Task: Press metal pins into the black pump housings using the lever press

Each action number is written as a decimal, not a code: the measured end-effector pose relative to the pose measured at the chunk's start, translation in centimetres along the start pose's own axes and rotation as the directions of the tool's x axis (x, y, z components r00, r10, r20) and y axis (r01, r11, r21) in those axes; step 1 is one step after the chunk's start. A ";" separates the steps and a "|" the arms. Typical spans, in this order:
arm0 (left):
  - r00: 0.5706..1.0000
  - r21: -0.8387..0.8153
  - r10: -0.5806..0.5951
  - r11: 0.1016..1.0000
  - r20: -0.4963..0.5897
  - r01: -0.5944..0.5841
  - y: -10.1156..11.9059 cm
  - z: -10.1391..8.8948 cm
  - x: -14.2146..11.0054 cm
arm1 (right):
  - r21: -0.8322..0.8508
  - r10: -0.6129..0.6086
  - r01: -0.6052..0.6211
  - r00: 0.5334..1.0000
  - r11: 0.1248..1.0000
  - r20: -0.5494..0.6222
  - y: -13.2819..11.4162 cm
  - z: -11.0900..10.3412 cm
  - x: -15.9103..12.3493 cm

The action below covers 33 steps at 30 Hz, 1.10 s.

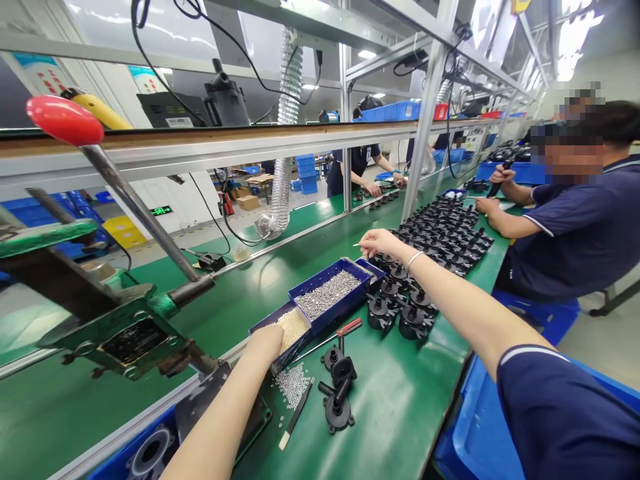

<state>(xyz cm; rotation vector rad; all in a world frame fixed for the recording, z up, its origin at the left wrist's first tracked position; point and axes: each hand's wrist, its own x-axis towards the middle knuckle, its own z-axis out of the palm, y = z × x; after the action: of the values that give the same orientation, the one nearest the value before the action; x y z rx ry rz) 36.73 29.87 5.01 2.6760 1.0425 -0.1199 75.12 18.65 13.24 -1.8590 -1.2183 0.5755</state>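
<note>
My left hand (267, 341) reaches into a blue bin (274, 312) of small cream-coloured pieces (293, 328); its fingers are hidden behind the hand. Beside it, a larger blue bin (327, 315) holds many small metal pins (333, 293). Stretched out over the far end of the bins, my right hand (376, 244) pinches a small thin pale pin (357, 245) between its fingertips. Below that hand stand rows of black pump-like housings (413, 319). Nearer me lie two loose black housings (339, 410), tweezers (299, 413), a red-handled screwdriver (349, 327) and a heap of small washers (294, 385).
A hand press (135, 340) with a red-knobbed lever (65, 120) stands at the left. A metal-framed shelf (225, 150) runs above the green bench (385, 400). A co-worker (585, 220) sits at the right, holding a tool. A blue crate (480, 427) is by my right side.
</note>
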 end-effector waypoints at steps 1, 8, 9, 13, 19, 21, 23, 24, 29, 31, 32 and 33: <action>1.000 0.014 -0.026 1.000 0.011 0.026 0.2 -0.1 -0.1 | 0.072 -0.037 0.038 0.999 0.997 -0.021 -0.7 0.1 -0.6; 0.995 -0.131 -0.090 0.988 -0.043 0.084 2.5 -1.9 -1.4 | 0.414 -0.218 0.196 0.976 0.889 0.007 -6.1 3.7 -6.9; 0.994 -0.186 -0.083 0.980 -0.076 0.067 2.8 -2.4 -2.1 | 0.441 -0.236 0.202 0.971 0.875 0.023 -6.8 4.5 -7.9; 0.972 -0.437 -0.082 0.899 -0.220 -0.023 4.0 -4.2 -7.4 | 0.524 -0.336 0.227 0.934 0.821 0.122 -9.2 8.2 -12.4; 0.956 -0.993 -0.276 -0.036 -0.097 -0.111 6.3 -2.1 -19.0 | 0.600 -0.462 0.157 0.792 0.785 0.398 -12.0 14.1 -18.9; 0.954 -0.924 -0.299 -0.372 0.033 -0.085 7.0 -0.3 -21.8 | 0.638 -0.486 0.103 0.741 0.763 0.463 -12.6 16.1 -20.7; 0.937 -0.848 -0.330 -0.524 0.117 -0.079 7.4 1.5 -23.8 | 0.636 -0.502 0.085 0.697 0.767 0.512 -12.9 17.9 -22.4; 0.927 -0.820 -0.347 -0.566 0.145 -0.084 7.4 2.2 -24.5 | 0.620 -0.503 0.091 0.680 0.780 0.534 -12.9 18.8 -23.1; 0.899 -0.778 -0.404 -0.615 0.169 -0.130 7.0 4.2 -26.5 | 0.559 -0.486 0.149 0.700 0.816 0.523 -12.5 21.8 -26.0; 0.897 -0.785 -0.418 -0.600 0.143 -0.155 6.8 4.4 -26.9 | 0.537 -0.484 0.190 0.729 0.822 0.483 -12.2 22.4 -26.8; 0.895 -0.791 -0.427 -0.588 0.128 -0.167 6.8 4.4 -27.0 | 0.520 -0.486 0.214 0.737 0.827 0.470 -12.1 22.7 -27.2; 0.894 -0.800 -0.433 -0.573 0.113 -0.176 6.7 4.4 -27.1 | 0.505 -0.491 0.236 0.739 0.830 0.461 -12.0 22.9 -27.5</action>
<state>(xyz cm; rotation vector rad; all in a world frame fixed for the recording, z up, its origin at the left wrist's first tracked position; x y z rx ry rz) 21.33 6.19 6.87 0.4978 0.7560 0.9399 40.24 4.95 8.71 -1.0435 -1.6522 1.1232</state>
